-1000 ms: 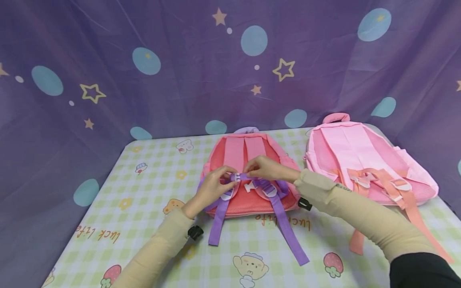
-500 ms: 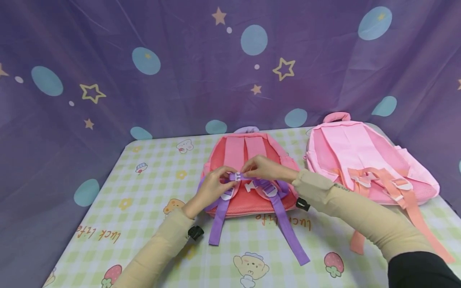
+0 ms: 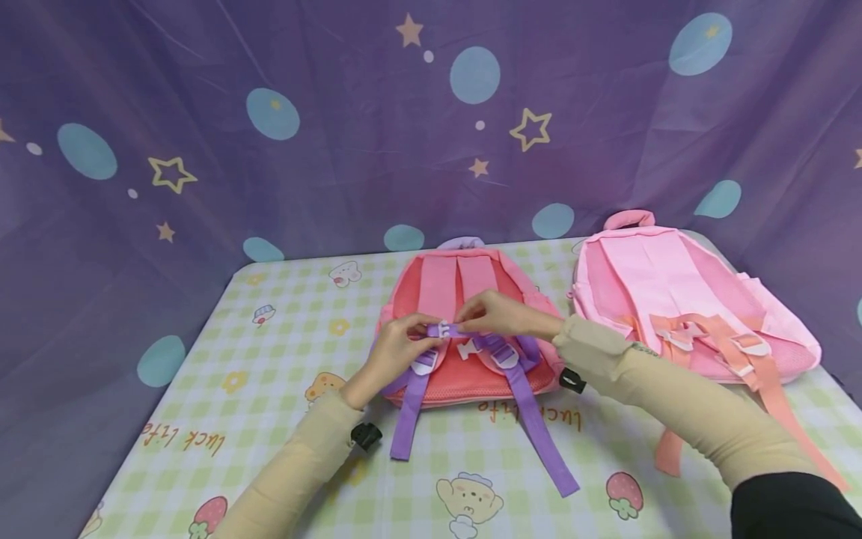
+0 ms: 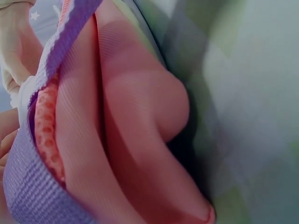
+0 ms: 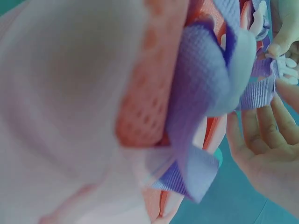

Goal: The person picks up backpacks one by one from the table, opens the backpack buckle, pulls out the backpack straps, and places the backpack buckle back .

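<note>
A coral-pink backpack [image 3: 450, 392] lies with its shoulder straps up in the head view. Above its lower half, my left hand [image 3: 396, 352] pinches a small white buckle [image 3: 444, 329] from the left. My right hand [image 3: 497, 314] pinches the purple webbing [image 3: 459, 329] on the buckle's right side. In the right wrist view, the purple webbing [image 5: 258, 94] passes between the right thumb and fingers, beside the white buckle [image 5: 288, 70]. A loose white clip [image 3: 467, 349] rests below the hands. Purple webbing [image 4: 42, 186] crosses the left wrist view.
A light-pink backpack [image 3: 649, 262] with orange straps lies at the right. Two purple strap tails [image 3: 408, 423] hang toward the front over the checked tablecloth [image 3: 283, 464]. A purple patterned curtain [image 3: 350, 150] stands behind the table.
My right hand shifted slightly left, then back right. Both hands keep their pinch on the buckle and webbing; the backpacks have not moved.
</note>
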Tool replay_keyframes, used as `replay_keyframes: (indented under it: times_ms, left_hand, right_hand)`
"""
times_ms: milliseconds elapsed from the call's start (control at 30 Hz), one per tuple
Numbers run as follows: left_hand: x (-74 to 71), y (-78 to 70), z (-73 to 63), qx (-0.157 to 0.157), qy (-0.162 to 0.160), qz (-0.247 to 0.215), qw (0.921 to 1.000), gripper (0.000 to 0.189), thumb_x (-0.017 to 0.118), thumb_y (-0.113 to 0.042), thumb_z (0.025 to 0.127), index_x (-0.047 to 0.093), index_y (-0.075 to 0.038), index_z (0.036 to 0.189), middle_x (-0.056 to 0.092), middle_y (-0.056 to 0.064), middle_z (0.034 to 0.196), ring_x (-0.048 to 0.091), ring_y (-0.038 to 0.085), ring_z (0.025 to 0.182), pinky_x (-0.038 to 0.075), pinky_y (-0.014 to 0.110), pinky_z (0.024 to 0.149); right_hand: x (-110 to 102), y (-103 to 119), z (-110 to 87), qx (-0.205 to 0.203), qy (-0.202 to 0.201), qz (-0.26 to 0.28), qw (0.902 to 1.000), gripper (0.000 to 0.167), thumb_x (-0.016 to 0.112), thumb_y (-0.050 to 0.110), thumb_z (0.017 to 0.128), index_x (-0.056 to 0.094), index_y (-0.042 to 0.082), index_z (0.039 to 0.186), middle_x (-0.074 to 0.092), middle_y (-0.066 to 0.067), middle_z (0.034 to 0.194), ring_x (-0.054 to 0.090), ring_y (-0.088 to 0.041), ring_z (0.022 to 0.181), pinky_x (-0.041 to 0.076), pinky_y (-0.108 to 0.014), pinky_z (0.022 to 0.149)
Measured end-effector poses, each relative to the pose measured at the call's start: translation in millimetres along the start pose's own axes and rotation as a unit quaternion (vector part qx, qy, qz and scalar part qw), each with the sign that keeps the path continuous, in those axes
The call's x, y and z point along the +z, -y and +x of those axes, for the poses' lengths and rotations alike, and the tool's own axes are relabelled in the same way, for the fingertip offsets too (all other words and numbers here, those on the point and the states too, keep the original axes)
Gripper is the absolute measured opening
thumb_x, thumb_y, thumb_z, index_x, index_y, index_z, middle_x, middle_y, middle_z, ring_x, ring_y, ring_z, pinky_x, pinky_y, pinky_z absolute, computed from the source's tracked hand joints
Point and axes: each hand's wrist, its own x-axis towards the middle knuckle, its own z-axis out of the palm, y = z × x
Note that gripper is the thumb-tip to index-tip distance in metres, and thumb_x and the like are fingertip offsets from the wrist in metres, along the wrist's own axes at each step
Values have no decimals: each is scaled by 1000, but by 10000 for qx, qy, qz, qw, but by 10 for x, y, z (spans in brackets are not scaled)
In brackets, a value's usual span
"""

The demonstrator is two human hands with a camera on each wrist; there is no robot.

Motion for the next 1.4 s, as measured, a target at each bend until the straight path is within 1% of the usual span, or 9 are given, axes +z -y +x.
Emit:
replay_keyframes:
  times_ms: [167,367,533,800,933,1133,1233,1400]
  left_hand:
    - [-18,-2,2,-85,17,-24,10000,25,70,-6,73,65,-3,97,67,8,79,64,16,74,50,20,66]
    - [-27,-7,-4,5,5,-148,9999,25,70,-4,73,65,-2,97,66,8,76,64,16,72,50,21,65]
    - [-14,17,-8,23,-34,-62,10000,26,70,-5,73,65,-3,98,66,7,76,63,14,71,50,20,64]
    - [5,9,-11,83,-116,122,9998,27,71,-6,72,65,-3,99,65,7,80,63,15,74,49,20,66]
    - [13,-3,-18,84,-154,260,9995,27,71,-7,72,66,-3,98,66,7,84,62,14,76,49,20,67]
    - [20,-7,-20,112,-123,331,9993,26,70,-7,73,66,-3,98,66,8,89,62,14,79,49,19,68]
    - [19,-6,-17,103,-109,319,9994,26,70,-8,74,66,-4,99,66,7,90,62,14,80,49,19,69]
    - [17,7,-14,14,-117,129,9998,26,70,-8,73,66,-4,99,66,7,90,63,14,80,49,19,69]
  right_hand:
    - [-42,-20,-44,29,30,-131,9999,13,64,10,80,67,1,89,66,-6,79,50,-7,63,44,-21,60]
    - [-40,-51,-39,-103,42,-26,9999,11,63,7,80,68,0,86,65,-10,77,49,-7,62,43,-21,59]
    - [-22,-50,-11,-231,45,15,9997,9,62,6,81,68,0,85,65,-9,76,50,-6,61,43,-20,57]
    - [8,-2,12,-278,6,74,9996,11,61,6,81,67,0,88,67,-7,80,57,-12,66,46,-20,60]
    - [25,22,23,-253,46,146,9996,13,61,6,82,67,-1,91,67,-9,82,61,-18,69,47,-21,62]
    - [33,3,26,-238,79,154,9996,13,61,7,82,67,0,91,67,-9,82,61,-21,71,47,-20,64]
    - [21,-18,16,-263,107,137,9995,12,61,8,82,67,1,89,67,-8,80,60,-17,68,46,-20,62]
    - [-10,-45,-11,-254,87,8,9996,10,62,9,82,68,2,86,66,-6,78,52,-8,62,43,-20,57]
